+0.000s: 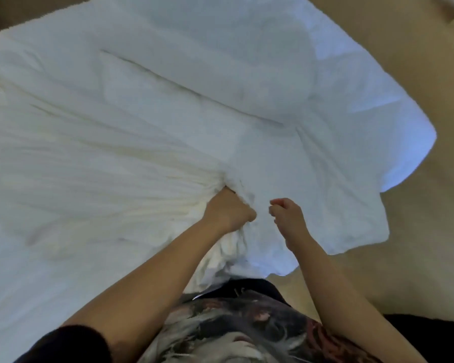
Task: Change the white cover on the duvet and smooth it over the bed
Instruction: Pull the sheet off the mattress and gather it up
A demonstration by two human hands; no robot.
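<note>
A white duvet cover lies spread over the bed, with long creases fanning out from its near edge. My left hand grips a bunched handful of the white fabric at that edge, fist closed. A little to the right, my right hand hovers over the cover with its fingers loosely curled and nothing in them. A thinner white flap of the cover hangs off the bed's right side over the floor.
Beige carpet runs along the right side and the top right. I stand at the bed's near edge, my patterned top at the bottom of the view.
</note>
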